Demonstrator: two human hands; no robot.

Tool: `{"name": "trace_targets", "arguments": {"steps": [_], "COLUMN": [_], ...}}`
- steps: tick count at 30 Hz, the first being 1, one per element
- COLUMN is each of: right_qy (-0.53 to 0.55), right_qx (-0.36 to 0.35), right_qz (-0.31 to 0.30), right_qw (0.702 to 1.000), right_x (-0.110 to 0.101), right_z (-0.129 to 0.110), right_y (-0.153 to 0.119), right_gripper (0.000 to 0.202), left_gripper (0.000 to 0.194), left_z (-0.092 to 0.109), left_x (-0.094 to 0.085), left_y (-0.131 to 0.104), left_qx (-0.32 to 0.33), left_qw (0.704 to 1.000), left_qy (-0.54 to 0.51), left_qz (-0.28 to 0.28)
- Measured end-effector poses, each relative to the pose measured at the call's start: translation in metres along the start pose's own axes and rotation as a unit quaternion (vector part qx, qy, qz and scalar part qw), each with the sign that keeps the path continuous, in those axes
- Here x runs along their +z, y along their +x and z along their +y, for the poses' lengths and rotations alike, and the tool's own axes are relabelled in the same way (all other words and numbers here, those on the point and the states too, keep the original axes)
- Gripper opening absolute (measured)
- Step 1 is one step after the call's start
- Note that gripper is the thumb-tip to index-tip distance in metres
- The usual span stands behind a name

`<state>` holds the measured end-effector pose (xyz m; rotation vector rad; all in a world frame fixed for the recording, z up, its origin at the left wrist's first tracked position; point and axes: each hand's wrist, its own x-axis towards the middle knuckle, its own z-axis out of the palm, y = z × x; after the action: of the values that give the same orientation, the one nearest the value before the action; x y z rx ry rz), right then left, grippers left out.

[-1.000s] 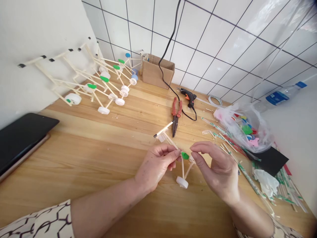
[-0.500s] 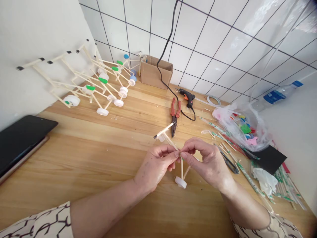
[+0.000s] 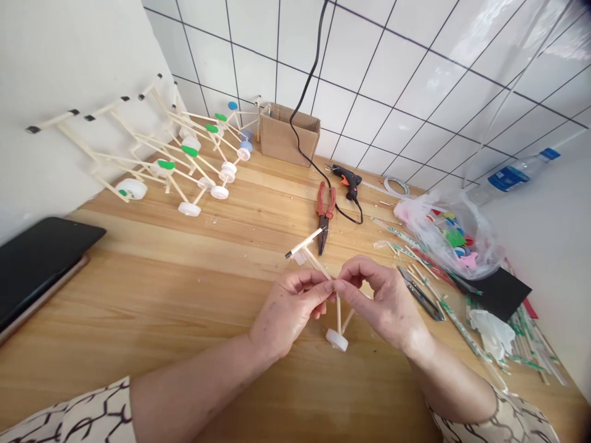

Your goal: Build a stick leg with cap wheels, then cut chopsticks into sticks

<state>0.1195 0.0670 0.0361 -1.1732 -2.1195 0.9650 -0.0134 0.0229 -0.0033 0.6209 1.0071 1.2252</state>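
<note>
this looks like a corner for small handicraft; whether in a home or a workshop cannot be told. a wooden tabletop (image 3: 194, 307) meets a white tiled wall (image 3: 392, 67) on the far side. a glue gun (image 3: 348, 177) and red-handled pliers (image 3: 325, 216) lie at the far middle, loose sticks (image 3: 530, 352) on the right. wheeled models (image 3: 189, 151) line the far left, much like the stick model (image 3: 316, 262) at near middle. a phone (image 3: 46, 258) lies at the left.
</note>
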Motion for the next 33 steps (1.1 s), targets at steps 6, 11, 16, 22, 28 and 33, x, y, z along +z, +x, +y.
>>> {"name": "trace_targets", "arguments": {"steps": [6, 11, 16, 22, 28, 33], "right_qy": [-0.021, -0.097, -0.157, -0.185, -0.192, -0.178], "right_qx": [-0.058, -0.104, -0.149, -0.168, -0.190, -0.239], "right_qz": [0.039, 0.076, 0.106, 0.103, 0.095, 0.057], "right_qw": [0.997, 0.987, 0.970, 0.963, 0.958, 0.953], "right_x": [-0.011, -0.007, 0.001, 0.004, -0.001, -0.012], "right_z": [0.007, 0.020, 0.024, 0.026, 0.025, 0.025], "right_y": [-0.010, -0.028, -0.034, -0.034, -0.031, -0.026], "right_gripper": [0.011, 0.012, 0.011, 0.008, 0.006, 0.008], "left_gripper": [0.019, 0.016, 0.016, 0.016, 0.019, 0.021], "left_z": [0.000, -0.001, -0.001, -0.001, -0.002, 0.002], "left_x": [-0.001, -0.001, 0.000, 0.000, -0.003, -0.005], "left_y": [0.000, -0.001, -0.001, -0.002, 0.001, 0.004], "left_qx": [0.001, -0.002, -0.008, -0.010, -0.004, 0.003], "left_qw": [1.000, 1.000, 1.000, 1.000, 1.000, 0.999], "left_qy": [0.000, 0.003, 0.005, 0.009, 0.025, 0.040], "left_qz": [-0.002, 0.009, 0.019, 0.019, -0.004, -0.023]}}
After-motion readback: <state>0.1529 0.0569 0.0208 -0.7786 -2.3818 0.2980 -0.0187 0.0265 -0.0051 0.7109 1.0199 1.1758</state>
